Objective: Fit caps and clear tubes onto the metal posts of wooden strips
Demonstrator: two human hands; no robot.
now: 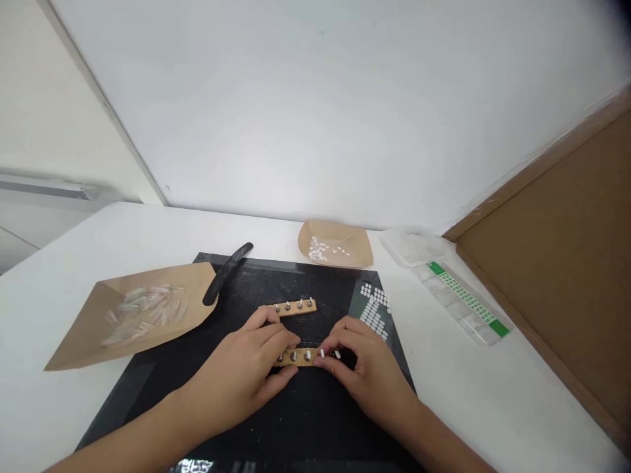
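Observation:
A narrow tan strip (300, 357) lies across the black mat, with a row of small round metal holders carrying white pieces. My left hand (256, 361) grips its left part between thumb and fingers. Around its right part, the thumb and fingers of my right hand (362, 364) are closed beside a holder with a white piece (322, 353). Whether those fingertips also pinch something small is hidden. Just beyond, a second similar strip (300, 307) bears several more holders, its left end covered by my left hand.
Left is a brown paper tray (81, 338) of clear nail tips (148, 305), with a curved black nail file (227, 272) on its edge. A sheet of white oval tabs (374, 312) lies right on the black mat (315, 420). Behind stand a smaller paper tray (362, 246) and a plastic packet (463, 302).

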